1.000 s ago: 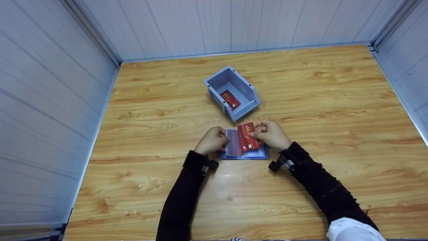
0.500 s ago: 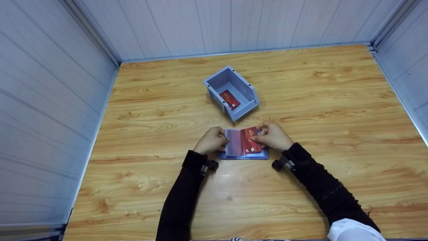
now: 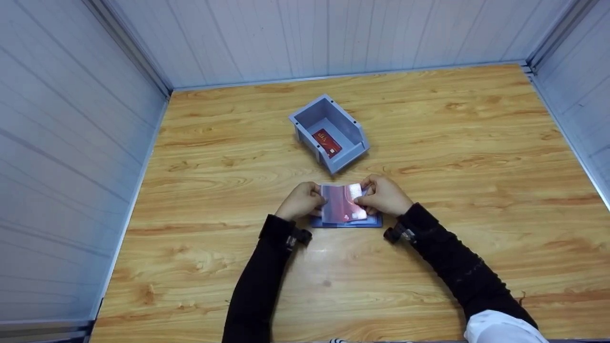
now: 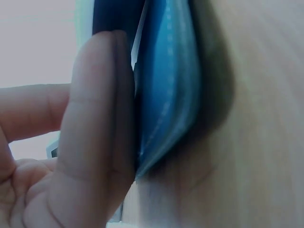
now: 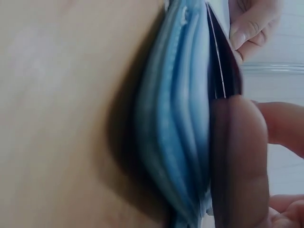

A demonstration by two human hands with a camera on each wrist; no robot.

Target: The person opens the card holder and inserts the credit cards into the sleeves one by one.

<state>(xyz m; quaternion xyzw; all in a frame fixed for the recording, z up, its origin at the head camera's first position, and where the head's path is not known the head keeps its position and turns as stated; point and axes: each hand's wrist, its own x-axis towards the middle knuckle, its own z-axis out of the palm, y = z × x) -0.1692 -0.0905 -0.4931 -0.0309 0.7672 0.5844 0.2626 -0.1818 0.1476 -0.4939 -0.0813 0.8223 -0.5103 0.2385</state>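
A blue card holder (image 3: pixel 345 225) with stitched edges lies open on the table, its layered edge filling much of the right wrist view. My left hand (image 3: pixel 299 201) pinches the left edge of a clear plastic sleeve (image 3: pixel 332 205) in it. Between the thumb and fingers of my right hand (image 3: pixel 388 196) is a red card (image 3: pixel 353 202), bright with glare and lying at the sleeve's right half. In the right wrist view, the card's dark edge (image 5: pixel 230 71) stands beside the blue layers, right at the fingertips.
Behind the hands stands a grey plastic bin (image 3: pixel 350 159), with another red card (image 3: pixel 327 143) on its floor. The wooden table (image 3: pixel 228 157) is bounded by pale panel walls (image 3: pixel 305 38) at the back and both sides.
The red card has moved down against the open sleeve and now tilts so that it reflects light. The right hand has shifted slightly with it; the left hand keeps its place.
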